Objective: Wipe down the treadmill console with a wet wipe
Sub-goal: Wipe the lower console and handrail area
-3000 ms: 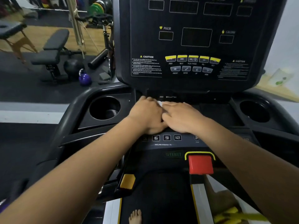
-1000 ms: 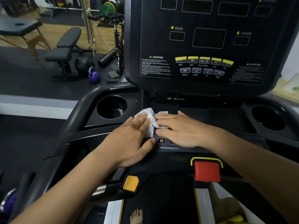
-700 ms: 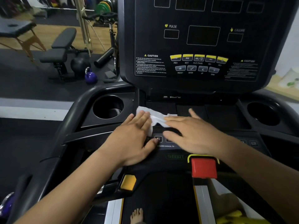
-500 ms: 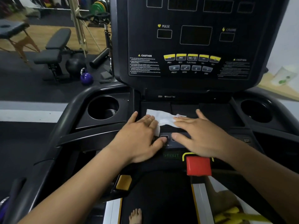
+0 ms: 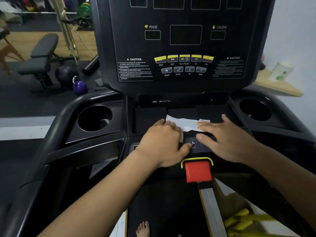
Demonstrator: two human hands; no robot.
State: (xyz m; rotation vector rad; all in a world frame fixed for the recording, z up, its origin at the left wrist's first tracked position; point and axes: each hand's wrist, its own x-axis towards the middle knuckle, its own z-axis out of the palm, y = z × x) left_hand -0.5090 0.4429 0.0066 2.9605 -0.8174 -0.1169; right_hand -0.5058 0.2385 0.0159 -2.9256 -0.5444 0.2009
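A white wet wipe point(image 5: 188, 123) lies stretched flat on the black treadmill console point(image 5: 150, 117), on the shelf just below the upright display panel point(image 5: 184, 48). My left hand point(image 5: 162, 144) presses its left end with curled fingers, thumb near the fan button point(image 5: 192, 143). My right hand point(image 5: 227, 139) lies flat with its fingertips on the wipe's right end. Part of the wipe is hidden under both hands.
Cup holders sit at the left point(image 5: 94, 118) and right point(image 5: 254, 109) of the shelf. A red safety key point(image 5: 198, 171) sits just below my hands. A weight bench point(image 5: 41, 55) and purple kettlebell point(image 5: 79, 86) stand on the floor to the left.
The wipe went from bunched between my hands to spread out wide. Both hands have slid to the right along the shelf, and the right hand has moved away from the left.
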